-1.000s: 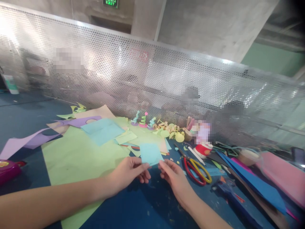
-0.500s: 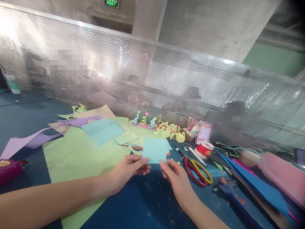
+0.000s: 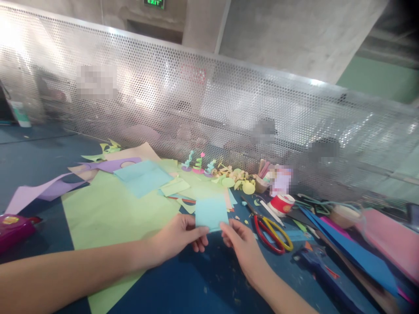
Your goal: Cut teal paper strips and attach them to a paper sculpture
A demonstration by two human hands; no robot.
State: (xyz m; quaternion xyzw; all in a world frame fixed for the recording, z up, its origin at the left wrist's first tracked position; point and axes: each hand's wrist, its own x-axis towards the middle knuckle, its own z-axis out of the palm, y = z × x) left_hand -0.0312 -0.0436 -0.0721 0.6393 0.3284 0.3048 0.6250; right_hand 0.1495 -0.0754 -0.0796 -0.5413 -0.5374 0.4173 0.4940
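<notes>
A small light-blue square of paper point(image 3: 211, 211) is held up between both hands, above the table. My left hand point(image 3: 183, 235) pinches its lower left corner, thumb on top. With thumb and fingertips, my right hand point(image 3: 240, 242) grips the lower right corner. Beneath my left forearm lies a large light-green sheet point(image 3: 121, 213). Scissors point(image 3: 270, 226) with one red and one yellow handle lie just right of my right hand. A larger light-blue sheet point(image 3: 142, 179) rests on the green one.
Three small spiral paper pieces, one a green spiral point(image 3: 198, 165), stand at the back by a perforated metal screen point(image 3: 157, 87). A red-and-white roll point(image 3: 281, 204), a dark blue glue gun point(image 3: 319, 266) and coloured sheets point(image 3: 353, 248) lie right. A magenta tool point(image 3: 15, 229) sits left.
The paper square has come down slightly and tilted a little, with both hands still pinching its lower corners. My left thumb has shifted slightly right along its lower edge.
</notes>
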